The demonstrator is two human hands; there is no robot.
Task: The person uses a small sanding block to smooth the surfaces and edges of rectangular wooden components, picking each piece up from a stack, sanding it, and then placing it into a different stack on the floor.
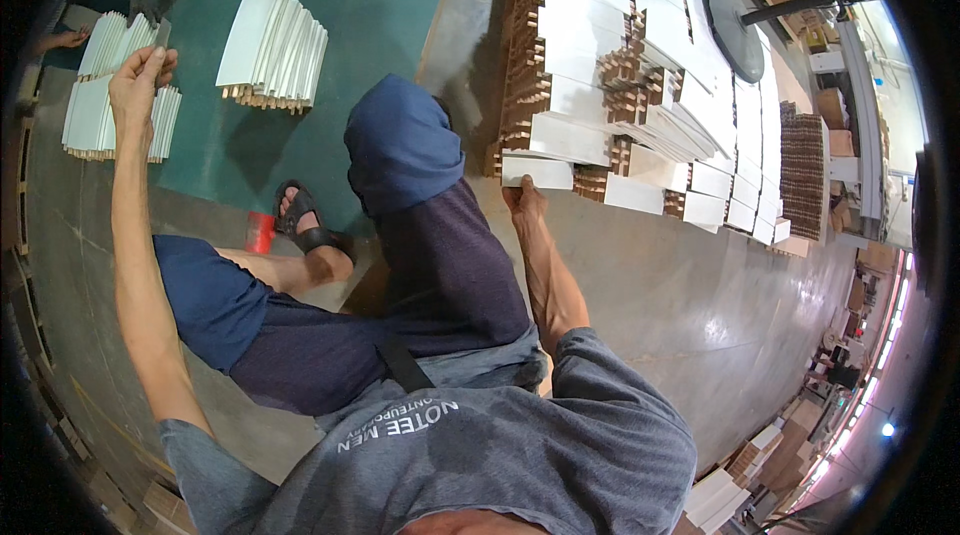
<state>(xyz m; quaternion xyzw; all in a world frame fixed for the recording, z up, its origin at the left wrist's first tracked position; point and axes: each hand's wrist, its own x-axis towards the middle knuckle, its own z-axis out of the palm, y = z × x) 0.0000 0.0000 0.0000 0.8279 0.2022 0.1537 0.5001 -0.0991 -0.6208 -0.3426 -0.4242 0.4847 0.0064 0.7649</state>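
Note:
Out to the far left, my left hand (145, 77) is pinched closed above a row of upright white boards (90, 120) with bare brown lower edges. A thin greyish edge (163, 32) shows by its fingertips; whether they hold it I cannot tell. My right hand (525, 198) grips the near end of a white board (537, 172), thumb on top and fingers hidden beneath. That board lies at the near left corner of a large stack of white boards (590, 45) with brown ends.
Another bundle of upright white boards (270, 45) stands on the green floor covering (370, 5). A co-worker's gloved hand (146, 3) reaches toward the left row. A red object (260, 232) lies by my sandalled foot (305, 220). A round black disc (730, 25) on an arm overhangs the stack.

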